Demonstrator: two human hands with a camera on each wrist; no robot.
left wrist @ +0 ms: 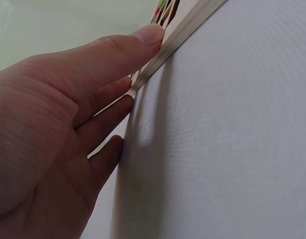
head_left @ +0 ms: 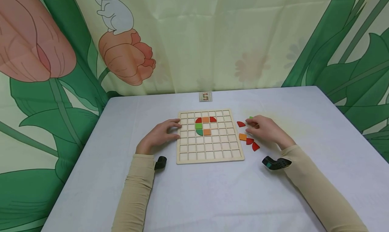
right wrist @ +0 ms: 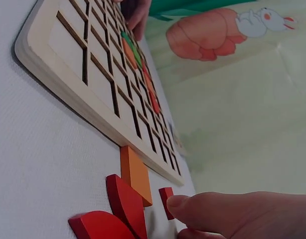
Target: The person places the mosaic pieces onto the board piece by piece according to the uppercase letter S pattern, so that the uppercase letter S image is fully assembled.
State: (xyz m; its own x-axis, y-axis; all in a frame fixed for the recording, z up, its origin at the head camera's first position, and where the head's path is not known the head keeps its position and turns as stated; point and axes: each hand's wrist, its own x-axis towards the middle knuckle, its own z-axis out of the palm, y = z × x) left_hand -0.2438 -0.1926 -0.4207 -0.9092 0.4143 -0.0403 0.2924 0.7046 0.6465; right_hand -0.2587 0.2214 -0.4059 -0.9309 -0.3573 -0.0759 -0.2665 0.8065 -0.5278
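A light wooden grid board lies on the table, with red, orange and green pieces set in several cells, among them a green square. At its left edge rests my left hand, the thumb touching the wooden rim in the left wrist view and the fingers extended. My right hand hovers low beside the board's right edge, thumb and forefinger apart. Close to those fingertips lies a red quarter-round piece, which the thumb overlaps in the right wrist view. A green piece peeks out behind the fingers.
Nearer me, right of the board, lie an orange square and two more red quarter-rounds. A small patterned card sits at the table's far edge. A printed curtain hangs behind the white-covered table.
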